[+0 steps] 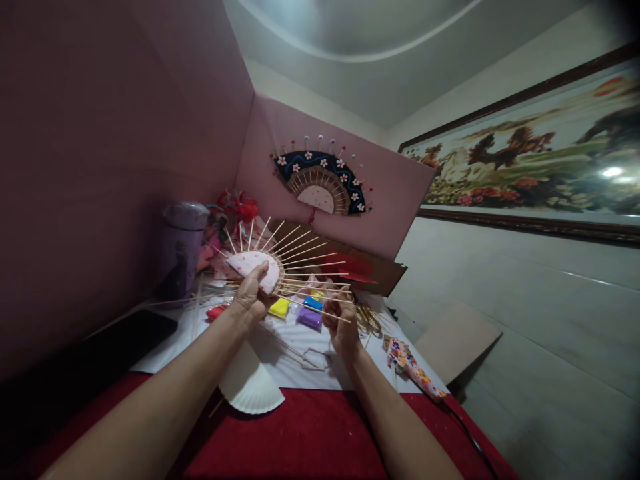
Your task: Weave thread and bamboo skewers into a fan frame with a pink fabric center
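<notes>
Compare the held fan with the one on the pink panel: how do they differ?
The held fan shows bare sticks; the panel fan has a dark, flowered band.
The held fan's tips are plain; the panel fan's carry small coloured balls.
The held fan, in the left hand, splays up and rightward; the panel fan arches upward.
Both have pale, spotted half-round bases.

The half-round pad [242, 264] is white, scattered with small pinkish-red motifs; its radiating sticks [303, 253] are pale tan. The mounted fan [320, 179] has a navy band with white blossoms and a wavy blue line. The yellow packet [279, 307], blue packet [313, 303] and purple packet [309, 319] look plain. Multicoloured flowers pattern the whitish glue gun [414, 369].
</notes>
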The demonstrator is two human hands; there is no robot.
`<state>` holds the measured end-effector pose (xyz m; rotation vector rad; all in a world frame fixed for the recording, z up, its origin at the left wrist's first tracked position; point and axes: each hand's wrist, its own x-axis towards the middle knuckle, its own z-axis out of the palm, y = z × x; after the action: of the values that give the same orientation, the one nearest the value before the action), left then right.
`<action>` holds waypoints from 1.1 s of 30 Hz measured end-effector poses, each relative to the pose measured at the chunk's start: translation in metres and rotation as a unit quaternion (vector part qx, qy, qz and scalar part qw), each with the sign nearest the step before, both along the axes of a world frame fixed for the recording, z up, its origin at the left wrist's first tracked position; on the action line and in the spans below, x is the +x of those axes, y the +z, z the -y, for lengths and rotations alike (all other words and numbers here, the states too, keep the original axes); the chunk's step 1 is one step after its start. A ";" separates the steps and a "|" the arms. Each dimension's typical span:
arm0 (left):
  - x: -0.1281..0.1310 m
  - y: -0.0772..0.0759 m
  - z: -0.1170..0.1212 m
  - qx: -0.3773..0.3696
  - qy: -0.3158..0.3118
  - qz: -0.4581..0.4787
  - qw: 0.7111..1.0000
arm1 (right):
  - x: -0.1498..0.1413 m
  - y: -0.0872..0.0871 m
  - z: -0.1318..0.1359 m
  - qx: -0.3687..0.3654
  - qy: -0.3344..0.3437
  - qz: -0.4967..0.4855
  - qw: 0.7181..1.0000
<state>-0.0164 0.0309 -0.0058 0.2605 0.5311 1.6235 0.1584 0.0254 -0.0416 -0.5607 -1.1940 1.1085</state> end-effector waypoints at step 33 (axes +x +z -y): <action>-0.006 0.003 0.002 0.040 -0.016 0.005 0.999 | 0.020 0.008 -0.003 -0.043 0.164 0.015 0.985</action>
<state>-0.0227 0.0285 -0.0025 0.3183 0.4526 1.6158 0.1784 0.0280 -0.0336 -0.4558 -1.2992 1.4407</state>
